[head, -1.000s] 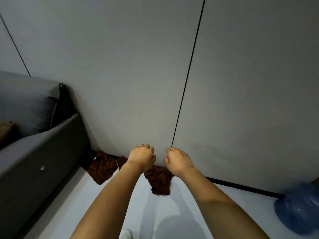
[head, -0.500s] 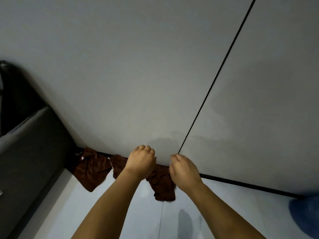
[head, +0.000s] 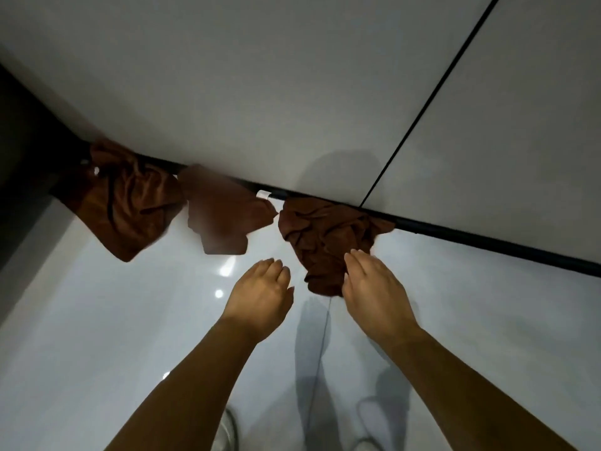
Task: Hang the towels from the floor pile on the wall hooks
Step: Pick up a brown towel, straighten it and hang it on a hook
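Your left hand (head: 260,289) and right hand (head: 374,284) reach down with fingers loose, holding nothing. Three crumpled brown cloth towels (head: 325,236) lie on the shiny white floor (head: 97,320) along the wall's bottom edge.

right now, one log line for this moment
phase: reach | left hand: open | right hand: open, over right towel | hooks: unseen

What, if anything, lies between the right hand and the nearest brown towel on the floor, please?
Nothing visible does. The right hand hovers open just above the near edge of the towel by the wall, with no object between them. The left hand is off to the side.
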